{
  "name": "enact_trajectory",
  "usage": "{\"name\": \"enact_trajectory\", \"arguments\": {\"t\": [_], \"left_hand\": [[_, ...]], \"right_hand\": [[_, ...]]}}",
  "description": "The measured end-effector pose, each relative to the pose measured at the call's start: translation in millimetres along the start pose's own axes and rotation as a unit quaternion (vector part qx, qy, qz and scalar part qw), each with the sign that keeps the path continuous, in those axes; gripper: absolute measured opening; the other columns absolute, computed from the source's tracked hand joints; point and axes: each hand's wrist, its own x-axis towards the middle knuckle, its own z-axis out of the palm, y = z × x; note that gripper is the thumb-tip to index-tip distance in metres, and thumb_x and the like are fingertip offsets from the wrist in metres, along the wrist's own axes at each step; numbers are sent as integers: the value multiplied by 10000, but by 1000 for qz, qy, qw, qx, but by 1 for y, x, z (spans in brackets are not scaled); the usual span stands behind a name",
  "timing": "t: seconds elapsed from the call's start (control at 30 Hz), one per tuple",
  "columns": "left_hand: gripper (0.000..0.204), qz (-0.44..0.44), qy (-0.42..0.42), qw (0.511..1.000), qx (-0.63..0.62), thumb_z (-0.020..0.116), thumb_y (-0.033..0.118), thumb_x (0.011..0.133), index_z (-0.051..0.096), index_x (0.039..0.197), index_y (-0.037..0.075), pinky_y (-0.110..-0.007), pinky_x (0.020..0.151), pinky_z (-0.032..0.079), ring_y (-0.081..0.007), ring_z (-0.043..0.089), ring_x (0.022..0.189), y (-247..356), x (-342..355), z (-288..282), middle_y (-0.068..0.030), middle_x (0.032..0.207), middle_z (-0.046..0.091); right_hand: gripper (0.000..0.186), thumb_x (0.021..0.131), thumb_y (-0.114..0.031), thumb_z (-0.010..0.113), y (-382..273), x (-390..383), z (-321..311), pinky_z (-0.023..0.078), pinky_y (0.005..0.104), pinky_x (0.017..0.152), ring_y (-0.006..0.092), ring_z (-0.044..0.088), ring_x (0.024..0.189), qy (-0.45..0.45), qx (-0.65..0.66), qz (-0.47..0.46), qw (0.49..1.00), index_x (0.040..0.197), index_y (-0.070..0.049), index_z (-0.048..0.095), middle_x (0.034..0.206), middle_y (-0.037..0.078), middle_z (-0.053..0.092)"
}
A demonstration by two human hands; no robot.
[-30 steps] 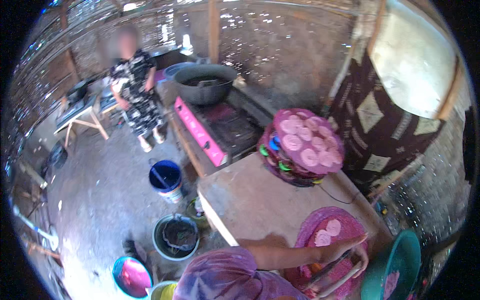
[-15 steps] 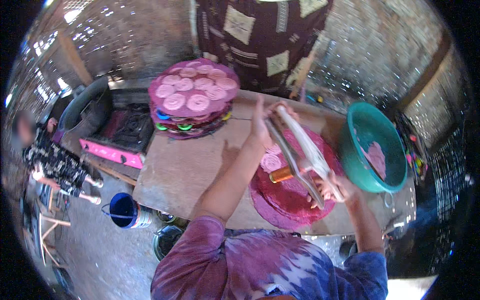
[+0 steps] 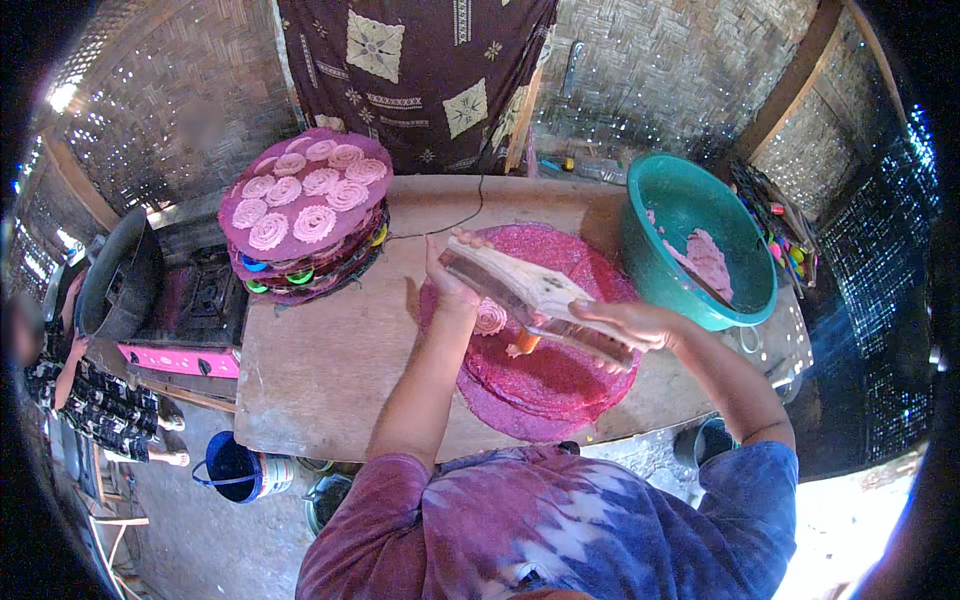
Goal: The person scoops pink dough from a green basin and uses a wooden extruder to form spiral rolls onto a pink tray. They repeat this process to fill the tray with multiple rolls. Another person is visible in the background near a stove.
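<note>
Between my two hands is a two-bar wooden hand press [image 3: 535,290], held slantwise above a round pink tray [image 3: 515,425]. My left hand [image 3: 455,277] is closed on its far-left end. Round the near-right end goes my right hand [image 3: 635,325], palm on top and fingertips showing beneath. An orange-brown tube [image 3: 524,343] sticks out under the bars, above the tray. A pink dough swirl [image 3: 489,317] lies on the tray by my left wrist, partly covered by the press; whether other swirls lie underneath is hidden.
To the right stands a green basin [image 3: 660,275] with pink dough [image 3: 703,265] in it. At the left, stacked round trays [image 3: 305,190] carry several pink swirls beside a pink-fronted stove [image 3: 180,360]. A blue bucket [image 3: 232,470] stands on the floor. Another person [image 3: 90,405] is at far left.
The press has tipped from steep to flatter, and its two bars look closer together. My right hand now lies over its end. The whole view has shifted, moving the table leftward in the picture.
</note>
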Motion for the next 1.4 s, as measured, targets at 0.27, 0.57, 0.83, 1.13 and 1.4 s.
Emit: {"name": "enact_trajectory", "arguments": {"t": [0.27,0.57,0.83,1.13,1.4], "left_hand": [[543,-1,14,1000,6,359,606,944,572,872,112,-405,766,459,-212,555,727,1,2,18,-26,748,569],[510,-13,59,998,28,360,600,935,540,844,131,-405,725,452,-194,538,689,-8,1,21,-5,716,541],[545,-43,126,988,81,357,612,931,548,781,124,-408,661,448,-217,528,617,12,8,56,-34,655,531],[489,-86,88,744,657,335,413,1026,616,1062,15,-366,899,461,-251,596,949,39,-65,8,-120,955,636],[445,-37,13,508,860,297,390,1035,592,1209,105,-379,1022,414,-279,558,1192,78,-121,21,-103,1309,568]], "right_hand": [[702,882,-716,441,3,-5,-2,476,285,448,150,596,540,68,-12,7,998,972,-46,630,677,54,592],[643,903,-625,519,9,-11,2,517,286,473,165,627,558,101,10,27,994,992,3,627,694,87,628],[668,871,-674,525,33,17,18,476,305,404,171,596,477,110,52,-59,991,819,-16,632,618,90,602],[616,920,-611,481,102,28,25,517,351,463,220,628,531,122,245,-52,960,1069,-24,594,716,141,647],[631,925,-642,423,93,34,28,522,401,449,272,618,512,92,325,-145,930,1202,-83,519,672,152,625]]}}
